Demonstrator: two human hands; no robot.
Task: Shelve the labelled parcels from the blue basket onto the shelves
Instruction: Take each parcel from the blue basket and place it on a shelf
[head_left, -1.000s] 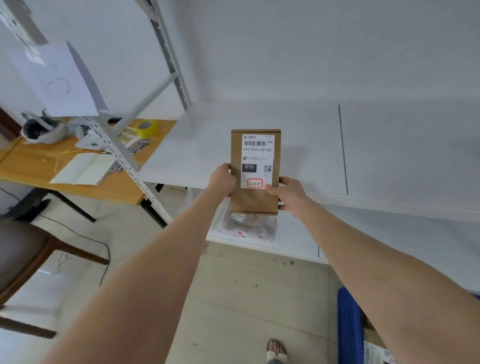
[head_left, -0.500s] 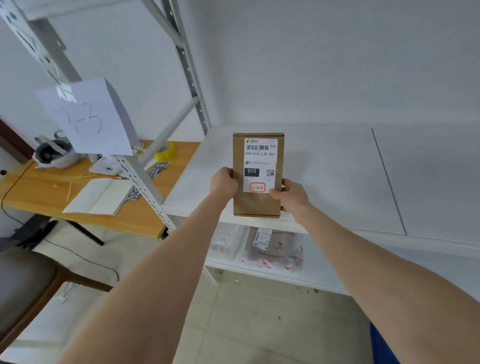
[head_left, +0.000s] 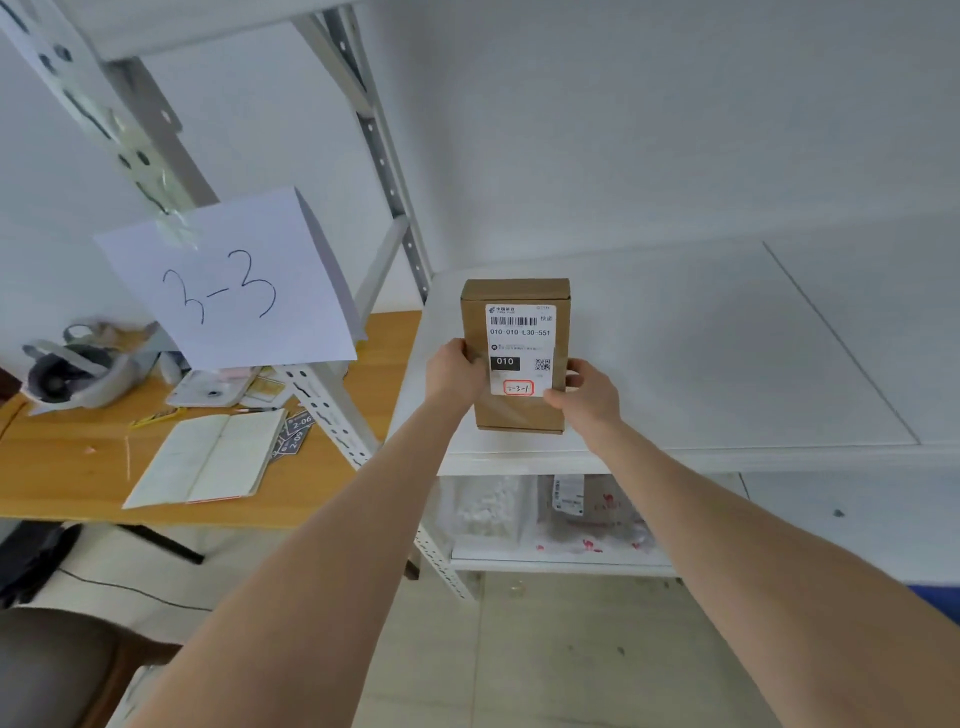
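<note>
Head view: a brown labelled parcel (head_left: 519, 338) stands upright at the front left corner of the white shelf (head_left: 701, 353), left hand (head_left: 454, 366) and right hand (head_left: 589, 395) gripping its sides with fingers (head_left: 561, 400) curled. A paper sign (head_left: 228, 286) reading 3-3 hangs left, above a wooden desk (head_left: 62, 467).

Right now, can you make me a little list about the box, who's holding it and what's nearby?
Parcel: brown box, upright, white label facing the camera
Left hand: grips the box's left side
Right hand: holds its right side
Place: front left of the white shelf; touching it or not, cannot tell
Sign: paper sign reading 3-3, taped to the post
Below: bagged parcels on the lower shelf
</note>
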